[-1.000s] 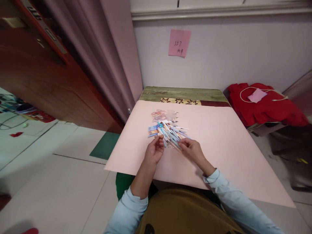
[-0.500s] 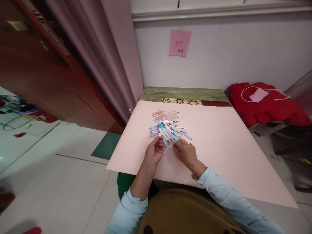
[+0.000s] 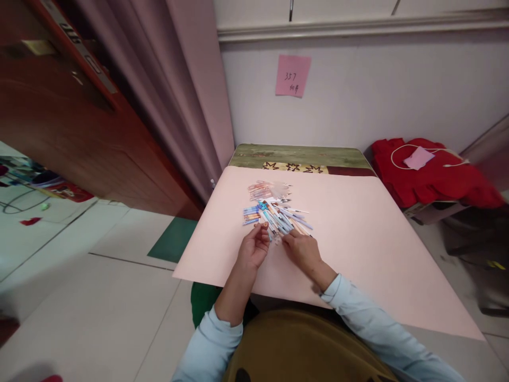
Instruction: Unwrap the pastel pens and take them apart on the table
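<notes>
A heap of several pens (image 3: 274,211) in blue, white and orange lies on a pale pink sheet (image 3: 358,249) that covers the table. My left hand (image 3: 253,247) is curled at the heap's near edge, with thumb and fingers pinched on a small orange-tipped piece. My right hand (image 3: 303,249) rests just right of it, fingers bent and closed on the near ends of some pens. Both hands touch the pile. A clear plastic wrapper (image 3: 278,188) lies at the far side of the heap.
The table's green patterned far edge (image 3: 298,156) meets a white wall with a pink note (image 3: 293,75). A red cloth with a white cable (image 3: 429,170) lies to the right. Curtain and wooden door (image 3: 79,122) stand to the left. Tiled floor lies below.
My right hand has moved left, closer to my left hand, at the pile's near edge. The left hand has stayed almost still.
</notes>
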{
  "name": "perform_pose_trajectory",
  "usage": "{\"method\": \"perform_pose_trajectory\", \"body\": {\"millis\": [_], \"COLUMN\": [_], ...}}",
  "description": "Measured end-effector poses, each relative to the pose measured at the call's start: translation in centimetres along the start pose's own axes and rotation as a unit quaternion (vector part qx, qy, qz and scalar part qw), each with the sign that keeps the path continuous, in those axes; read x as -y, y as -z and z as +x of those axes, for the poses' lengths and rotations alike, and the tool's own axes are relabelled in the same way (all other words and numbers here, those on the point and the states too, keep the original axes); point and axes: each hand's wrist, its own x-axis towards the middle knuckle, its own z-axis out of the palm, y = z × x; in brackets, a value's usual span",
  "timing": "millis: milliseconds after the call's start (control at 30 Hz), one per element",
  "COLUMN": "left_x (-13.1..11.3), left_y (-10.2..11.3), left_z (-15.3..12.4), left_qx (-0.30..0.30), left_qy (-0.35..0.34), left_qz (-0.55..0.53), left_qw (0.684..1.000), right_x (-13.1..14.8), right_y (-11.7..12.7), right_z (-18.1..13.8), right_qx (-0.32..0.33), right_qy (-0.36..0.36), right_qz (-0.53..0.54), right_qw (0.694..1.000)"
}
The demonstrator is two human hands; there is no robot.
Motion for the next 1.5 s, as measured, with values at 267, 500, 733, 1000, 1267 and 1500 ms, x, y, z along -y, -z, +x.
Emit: {"method": "perform_pose_trajectory", "body": {"millis": [267, 500, 733, 1000, 1267, 1500], "left_x": [0.4, 1.2, 0.9, 2.2, 3.2, 3.6], "left_y": [0.0, -0.1, -0.5, -1.2, -0.8, -0.5], "left_z": [-0.3, -0.4, -1.2, -1.7, -1.9, -1.4], "left_qx": [0.007, 0.007, 0.009, 0.048, 0.037, 0.044], "left_qy": [0.010, 0.020, 0.043, 0.087, 0.066, 0.066], "left_qz": [0.003, 0.002, -0.009, -0.007, 0.016, 0.043], "left_qw": [1.000, 1.000, 0.999, 0.995, 0.997, 0.996], "right_x": [-0.1, -0.7, -1.2, 0.2, 0.1, -0.2], "right_y": [1.0, 0.5, 1.5, 5.5, 4.5, 4.8], "right_z": [1.0, 1.2, -0.4, -1.3, -1.6, -1.6], "right_qx": [0.040, 0.021, -0.164, -0.267, -0.246, -0.220], "right_qy": [0.034, 0.093, 0.039, 0.069, 0.056, 0.031], "right_qz": [-0.022, -0.039, 0.159, 0.346, 0.272, 0.316], "right_qw": [0.998, 0.995, 0.973, 0.897, 0.928, 0.922]}}
